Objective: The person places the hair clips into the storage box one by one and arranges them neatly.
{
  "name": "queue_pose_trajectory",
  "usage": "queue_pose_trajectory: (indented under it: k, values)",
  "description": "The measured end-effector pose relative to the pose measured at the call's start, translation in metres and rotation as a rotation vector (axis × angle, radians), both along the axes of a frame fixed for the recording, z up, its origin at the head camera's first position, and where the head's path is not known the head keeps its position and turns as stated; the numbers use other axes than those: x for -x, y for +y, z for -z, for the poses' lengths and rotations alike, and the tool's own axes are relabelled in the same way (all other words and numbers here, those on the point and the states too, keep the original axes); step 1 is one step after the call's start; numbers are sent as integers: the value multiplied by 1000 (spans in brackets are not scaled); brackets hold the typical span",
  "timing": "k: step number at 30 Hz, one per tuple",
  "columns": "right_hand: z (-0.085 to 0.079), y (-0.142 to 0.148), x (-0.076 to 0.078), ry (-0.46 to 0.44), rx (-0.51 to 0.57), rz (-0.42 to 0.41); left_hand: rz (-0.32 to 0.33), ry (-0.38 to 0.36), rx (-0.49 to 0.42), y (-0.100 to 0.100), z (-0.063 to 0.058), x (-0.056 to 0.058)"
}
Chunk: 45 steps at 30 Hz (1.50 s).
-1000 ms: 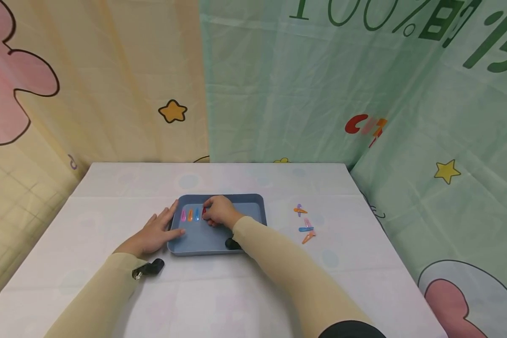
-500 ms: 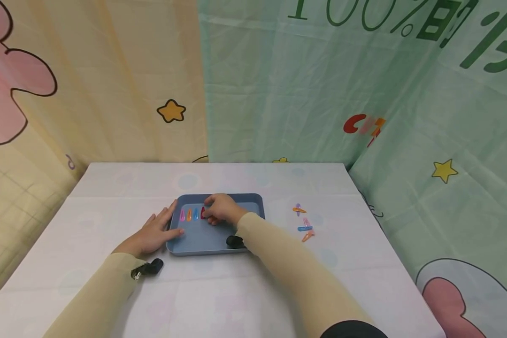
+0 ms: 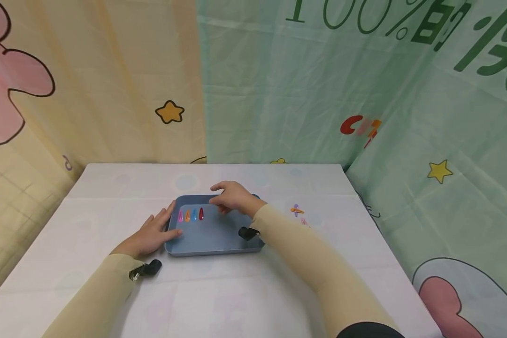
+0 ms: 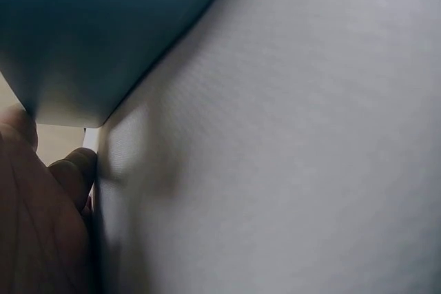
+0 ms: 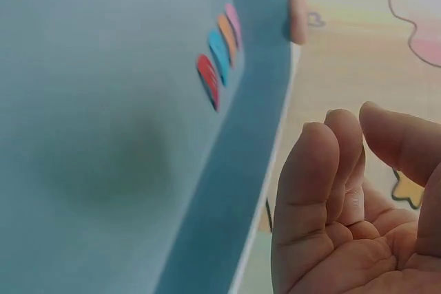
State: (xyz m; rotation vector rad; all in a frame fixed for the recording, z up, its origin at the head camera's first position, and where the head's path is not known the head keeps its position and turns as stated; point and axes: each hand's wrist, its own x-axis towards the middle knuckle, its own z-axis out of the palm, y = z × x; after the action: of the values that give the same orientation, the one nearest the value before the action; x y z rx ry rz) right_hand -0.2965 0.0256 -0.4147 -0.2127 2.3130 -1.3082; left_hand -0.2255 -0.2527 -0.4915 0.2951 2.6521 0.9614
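My left hand rests along the left edge of a blue-grey tray, thumb over the rim and fingers straight. Inside the tray, a row of snap hair clips stands near the left end: a pink clip, an orange clip, a blue clip and a red clip. Raised above the tray's far side, my right hand holds nothing. In the right wrist view its fingers are loosely bent, with a gap between thumb and fingertips, apart from the red clip.
On the white tablecloth, right of the tray, lie an orange clip crossed over a purple one and a pink clip. The right sleeve covers the spot just below them. Printed curtains hang behind the table.
My right hand has let go of the red clip and moved up and right, leaving it in the row. Its sleeve now hides the lower loose clips. The left hand stays put.
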Motion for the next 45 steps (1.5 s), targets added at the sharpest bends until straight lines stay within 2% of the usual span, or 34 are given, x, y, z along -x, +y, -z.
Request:
queue_pose_trajectory:
  k: [5, 12, 22, 34, 45]
  values:
    - [-13, 19, 1, 42, -3, -3, 4, 13, -5, -2, 1, -2]
    - [-28, 49, 1, 56, 13, 11, 0, 2, -8, -1, 3, -1]
    - [-35, 101, 7, 83, -38, 47, 0, -7, -11, 0, 2, 0]
    - [-23, 178, 12, 98, -127, 91, 1, -6, -19, -1, 1, 3]
    - [-3, 224, 9, 81, -232, 101, 24, 8, -27, -1, 2, 3]
